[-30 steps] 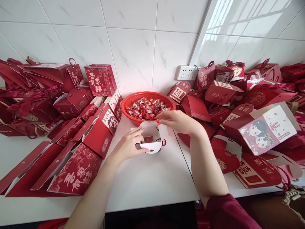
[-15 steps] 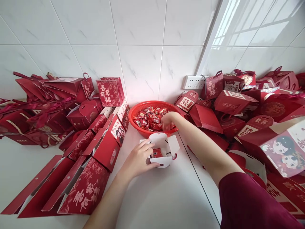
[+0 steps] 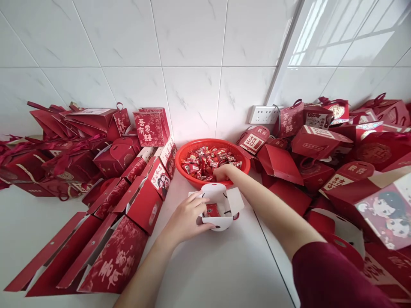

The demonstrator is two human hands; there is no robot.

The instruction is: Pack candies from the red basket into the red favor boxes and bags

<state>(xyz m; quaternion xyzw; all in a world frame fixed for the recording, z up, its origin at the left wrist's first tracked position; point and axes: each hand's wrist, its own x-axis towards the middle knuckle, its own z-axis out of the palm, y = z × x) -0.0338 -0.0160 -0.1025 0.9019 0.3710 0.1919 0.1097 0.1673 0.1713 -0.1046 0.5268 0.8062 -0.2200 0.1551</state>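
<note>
My left hand point(image 3: 189, 216) grips the left side of a small open gift box point(image 3: 220, 223), thumb along its front edge and fingers over its rim. The box has a white inside, with its flaps folded out. A red-wrapped candy point(image 3: 212, 210) lies in it. Just behind the box stands a round red plastic basket point(image 3: 183, 173) of wrapped candies point(image 3: 207, 155). My right hand point(image 3: 222, 172) reaches into the basket's near side, its fingers curled down among the candies. The fingertips are hidden, so whatever they pinch does not show.
Red gift boxes point(image 3: 118, 252) stand in rows on the left, with a tied pile point(image 3: 70, 158) behind them. More red boxes point(image 3: 317, 141) are heaped on the right, close to my right arm. A white power strip point(image 3: 263, 114) sits against the tiled wall.
My right hand has shifted slightly left and toward me within the basket, fingers more curled. My left hand still grips the box. The whole view has moved slightly.
</note>
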